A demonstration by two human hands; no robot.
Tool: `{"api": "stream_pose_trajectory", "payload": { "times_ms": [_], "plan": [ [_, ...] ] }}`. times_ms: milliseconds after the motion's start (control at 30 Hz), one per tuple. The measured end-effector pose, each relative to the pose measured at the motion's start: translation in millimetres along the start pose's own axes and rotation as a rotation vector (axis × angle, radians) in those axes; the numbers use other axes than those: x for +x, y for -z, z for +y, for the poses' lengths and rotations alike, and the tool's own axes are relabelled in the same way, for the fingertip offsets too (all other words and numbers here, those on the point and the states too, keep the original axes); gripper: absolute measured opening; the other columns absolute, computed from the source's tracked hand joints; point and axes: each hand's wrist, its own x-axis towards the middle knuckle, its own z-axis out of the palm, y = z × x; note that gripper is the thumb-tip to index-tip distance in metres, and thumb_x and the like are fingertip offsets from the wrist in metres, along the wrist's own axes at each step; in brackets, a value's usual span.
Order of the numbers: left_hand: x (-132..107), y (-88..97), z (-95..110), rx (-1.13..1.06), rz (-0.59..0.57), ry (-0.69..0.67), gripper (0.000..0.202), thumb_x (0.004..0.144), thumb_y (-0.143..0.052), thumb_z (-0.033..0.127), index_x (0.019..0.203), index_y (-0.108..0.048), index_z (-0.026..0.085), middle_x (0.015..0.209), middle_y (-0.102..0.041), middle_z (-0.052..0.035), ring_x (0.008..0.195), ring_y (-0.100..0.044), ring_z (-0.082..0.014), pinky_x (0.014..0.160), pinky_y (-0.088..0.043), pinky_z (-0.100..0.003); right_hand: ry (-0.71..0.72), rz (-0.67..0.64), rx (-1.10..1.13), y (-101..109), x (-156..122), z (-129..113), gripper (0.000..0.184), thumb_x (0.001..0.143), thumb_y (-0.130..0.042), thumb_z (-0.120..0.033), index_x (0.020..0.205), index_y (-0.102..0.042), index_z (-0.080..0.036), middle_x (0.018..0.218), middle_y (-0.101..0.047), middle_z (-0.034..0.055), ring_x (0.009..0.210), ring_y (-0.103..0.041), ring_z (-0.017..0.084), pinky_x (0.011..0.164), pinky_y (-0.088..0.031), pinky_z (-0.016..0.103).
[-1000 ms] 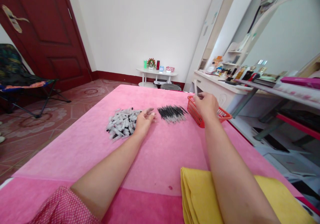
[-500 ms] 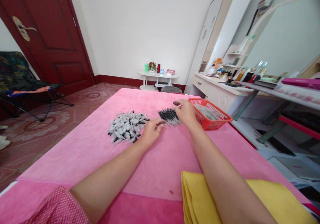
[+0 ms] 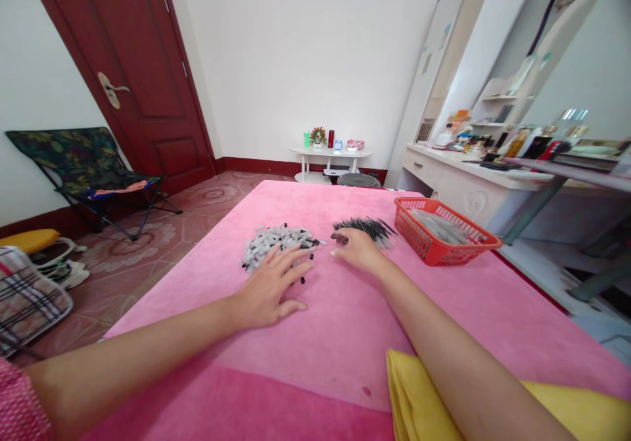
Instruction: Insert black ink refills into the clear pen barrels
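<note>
My left hand (image 3: 270, 286) lies spread over the near side of a pile of short whitish and black pieces that look like pen caps (image 3: 263, 238). Its fingers are apart, and nothing shows in its grip. My right hand (image 3: 359, 249) is just in front of a row of thin black-and-clear pens (image 3: 369, 226), partly hiding them. The thumb and fingers of that hand are bent with a gap between them, and I see nothing held there. A few loose black pieces (image 3: 302, 280) lie beside my left fingertips.
Right of the pens stands a red plastic basket (image 3: 446, 254) with a clear bundle inside. A folded yellow cloth (image 3: 566, 401) lies under my right forearm on the pink table cover (image 3: 315, 349). Behind are a small white table (image 3: 328, 154) and a folding chair (image 3: 98, 165).
My left hand has moved from the gap between the piles onto the cap pile and spread its fingers. My right hand has drawn back from above the pens. The camera has turned left.
</note>
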Motion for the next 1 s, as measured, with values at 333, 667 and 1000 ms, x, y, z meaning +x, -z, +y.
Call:
{"api": "stream_pose_trajectory", "payload": {
  "times_ms": [333,667,1000],
  "plan": [
    [-12.8,-30.0,-45.6,0.055,0.096,0.605,0.105,0.056,-0.057,0.072,0.142,-0.017,0.027,0.15,-0.007,-0.0137,0.134,-0.008,-0.0404,0.103,-0.014,-0.059,-0.088,0.018,-0.007,-35.9,-4.7,-14.5,0.077,0.059,-0.074,-0.034,0.127,-0.045,-0.012,0.117,-0.05,0.0135,0.105,-0.051,0.022,0.089,-0.038,0.03],
    [-4.4,-22.5,-56.2,0.002,0.205,0.611,0.083,0.069,-0.05,0.066,0.139,-0.028,0.025,0.147,-0.021,-0.0133,0.133,-0.019,-0.0349,0.102,-0.022,-0.056,0.028,0.11,0.095,-43.9,-1.9,-14.4,0.043,0.066,-0.061,-0.012,0.109,-0.059,-0.013,0.099,-0.063,0.0075,0.083,-0.059,0.016,0.077,-0.044,0.024],
    [-1.4,-22.3,-117.4,-0.327,0.299,0.848,0.071,0.084,-0.024,0.059,0.132,-0.04,0.01,0.135,-0.044,-0.0147,0.126,-0.038,-0.0255,0.104,-0.029,-0.04,-0.076,0.17,0.281,-53.2,7.6,2.4,0.051,0.066,-0.059,-0.01,0.117,-0.054,-0.01,0.116,-0.059,0.0112,0.095,-0.061,0.017,0.082,-0.048,0.025]
  ]
}}
